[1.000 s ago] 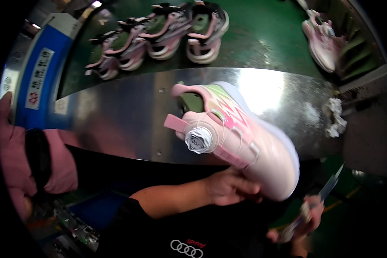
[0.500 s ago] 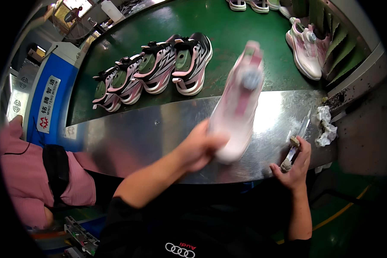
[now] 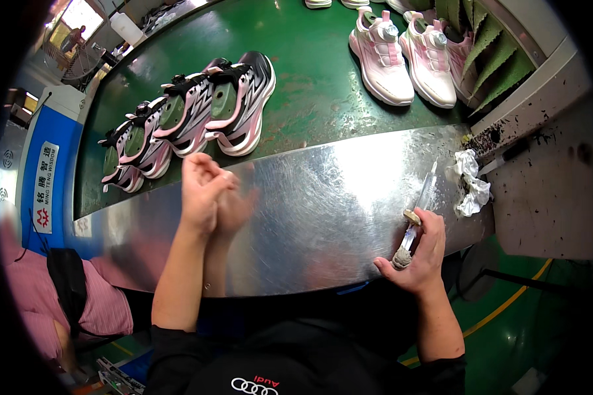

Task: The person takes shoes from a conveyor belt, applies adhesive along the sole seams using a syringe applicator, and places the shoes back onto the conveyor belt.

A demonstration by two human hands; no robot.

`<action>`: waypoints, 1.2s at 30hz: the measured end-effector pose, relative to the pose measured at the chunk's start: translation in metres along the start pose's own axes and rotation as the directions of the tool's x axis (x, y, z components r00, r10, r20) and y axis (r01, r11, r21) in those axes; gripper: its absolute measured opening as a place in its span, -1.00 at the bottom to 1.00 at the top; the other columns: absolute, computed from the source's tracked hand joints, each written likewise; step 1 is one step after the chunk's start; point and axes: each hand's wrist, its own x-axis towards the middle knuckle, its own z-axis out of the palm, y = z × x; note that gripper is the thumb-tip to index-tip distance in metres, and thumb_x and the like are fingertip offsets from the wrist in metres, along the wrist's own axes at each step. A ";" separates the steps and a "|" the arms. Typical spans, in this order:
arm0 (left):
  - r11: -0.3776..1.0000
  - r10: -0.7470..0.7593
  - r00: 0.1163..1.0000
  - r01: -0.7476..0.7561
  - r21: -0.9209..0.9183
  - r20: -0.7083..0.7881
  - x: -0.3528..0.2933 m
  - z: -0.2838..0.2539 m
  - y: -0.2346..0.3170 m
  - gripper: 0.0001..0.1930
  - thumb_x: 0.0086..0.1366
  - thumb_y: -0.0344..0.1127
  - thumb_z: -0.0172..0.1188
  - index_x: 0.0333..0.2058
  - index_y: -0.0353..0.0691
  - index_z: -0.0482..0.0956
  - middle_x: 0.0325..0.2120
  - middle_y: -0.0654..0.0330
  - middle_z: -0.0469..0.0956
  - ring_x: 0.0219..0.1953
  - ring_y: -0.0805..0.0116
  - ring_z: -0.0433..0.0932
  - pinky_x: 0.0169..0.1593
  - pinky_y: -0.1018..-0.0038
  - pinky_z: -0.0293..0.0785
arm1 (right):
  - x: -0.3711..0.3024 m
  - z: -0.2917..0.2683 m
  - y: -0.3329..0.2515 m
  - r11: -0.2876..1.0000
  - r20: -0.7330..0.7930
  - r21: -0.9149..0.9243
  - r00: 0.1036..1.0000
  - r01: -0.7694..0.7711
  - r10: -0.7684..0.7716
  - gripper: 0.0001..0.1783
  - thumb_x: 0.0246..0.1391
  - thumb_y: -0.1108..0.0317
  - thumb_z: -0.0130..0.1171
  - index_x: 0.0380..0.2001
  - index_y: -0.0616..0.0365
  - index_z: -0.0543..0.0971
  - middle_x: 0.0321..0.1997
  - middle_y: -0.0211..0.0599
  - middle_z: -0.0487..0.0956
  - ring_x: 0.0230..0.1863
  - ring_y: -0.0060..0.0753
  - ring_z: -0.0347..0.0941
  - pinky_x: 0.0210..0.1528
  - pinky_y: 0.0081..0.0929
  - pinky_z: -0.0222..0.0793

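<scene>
My left hand (image 3: 203, 194) hangs over the near side of the bench, just in front of the black-and-pink sneakers (image 3: 244, 105). Its fingers are loosely bent, partly blurred, and nothing shows in them. My right hand (image 3: 423, 257) grips a clear syringe (image 3: 427, 187) with a thin tip pointing away and a greyish, crusted plunger end (image 3: 402, 258). At the far right two pink-and-white sneakers (image 3: 383, 62) with round dials stand side by side, toes toward me. Part of another pink sneaker (image 3: 464, 62) shows behind them.
Shiny metal sheet (image 3: 296, 217) edges the green bench top (image 3: 310, 85). Crumpled white tissue (image 3: 471, 187) lies right of the syringe. Green jagged flaps (image 3: 501, 59) hang at the far right. A person in pink (image 3: 79, 296) sits at the left, near a blue-and-white machine (image 3: 53, 151).
My left hand has let go of the pink-and-white sneaker, which now stands on the bench at right. The hand has moved left toward the black sneakers. My right hand still grips the syringe.
</scene>
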 end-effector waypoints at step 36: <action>0.801 -0.383 0.914 0.256 0.541 0.135 0.060 -0.013 0.019 -0.51 0.23 0.11 0.03 -0.29 -0.30 0.54 -0.52 0.24 0.50 -0.52 0.44 0.46 -0.43 0.56 0.40 | -0.011 -0.064 -0.025 0.979 0.401 0.132 0.911 -0.157 0.092 -0.01 -0.34 -0.12 0.35 0.11 0.28 0.25 -0.12 -0.08 0.39 -0.10 -0.07 0.30 -0.01 -0.27 0.21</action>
